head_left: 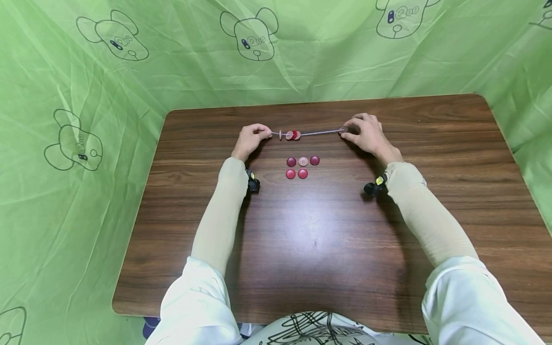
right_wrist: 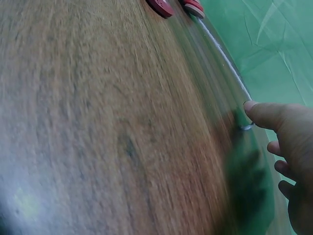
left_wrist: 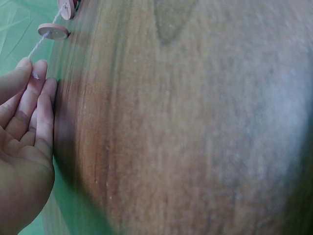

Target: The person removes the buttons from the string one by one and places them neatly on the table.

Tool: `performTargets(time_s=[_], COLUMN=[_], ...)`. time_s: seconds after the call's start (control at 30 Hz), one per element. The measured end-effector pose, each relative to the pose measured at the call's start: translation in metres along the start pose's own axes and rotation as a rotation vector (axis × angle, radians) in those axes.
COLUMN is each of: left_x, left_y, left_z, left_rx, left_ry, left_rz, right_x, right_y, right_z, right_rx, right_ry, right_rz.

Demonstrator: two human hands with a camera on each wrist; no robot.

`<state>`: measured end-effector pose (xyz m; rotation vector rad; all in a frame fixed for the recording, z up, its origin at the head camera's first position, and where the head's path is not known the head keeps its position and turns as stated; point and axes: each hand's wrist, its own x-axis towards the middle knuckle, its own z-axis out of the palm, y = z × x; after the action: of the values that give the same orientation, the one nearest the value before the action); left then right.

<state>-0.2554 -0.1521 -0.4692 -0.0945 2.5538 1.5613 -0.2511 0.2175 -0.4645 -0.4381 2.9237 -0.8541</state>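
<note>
A pale twisted string [head_left: 321,132] runs between both hands above the far part of the table. Thumb and fingertips of my left hand [head_left: 251,140] pinch its left end, with a short tail showing in the left wrist view. My right hand [head_left: 368,134] pinches it near the other end, where a short piece [right_wrist: 247,127] pokes out below the fingers. Threaded on the string are a pink button [head_left: 280,135], standing apart near the left hand, and a small cluster of pink and red buttons [head_left: 294,135] to its right.
Nearer than the string, several loose buttons lie in two rows on the brown wooden table [head_left: 198,201]: maroon [head_left: 291,162], pink [head_left: 303,161] and red [head_left: 291,174] ones among them. Green printed cloth [head_left: 310,67] hangs behind the table's far edge and along its sides.
</note>
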Motion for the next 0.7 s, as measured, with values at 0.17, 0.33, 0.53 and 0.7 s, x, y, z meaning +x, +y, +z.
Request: performTargets(time_s=[0.17, 0.33, 0.53, 0.7], left_x=[0.0, 0.001, 0.0, 0.0], left_y=[0.0, -0.001, -0.001, 0.0], left_z=[0.0, 0.0, 0.0, -0.001], left_rx=[-0.003, -0.003, 0.005, 0.012], left_ry=[-0.006, -0.005, -0.006, -0.009], left_rz=[-0.002, 0.002, 0.007, 0.011], right_x=[-0.001, -0.002, -0.004, -0.005], right_y=[0.003, 0.007, 0.011, 0.013], right_z=[-0.002, -0.003, -0.004, -0.007], right_rx=[0.011, 0.016, 0.015, 0.02], right_ry=[-0.001, 0.012, 0.011, 0.009], right_rz=[0.004, 0.009, 0.016, 0.023])
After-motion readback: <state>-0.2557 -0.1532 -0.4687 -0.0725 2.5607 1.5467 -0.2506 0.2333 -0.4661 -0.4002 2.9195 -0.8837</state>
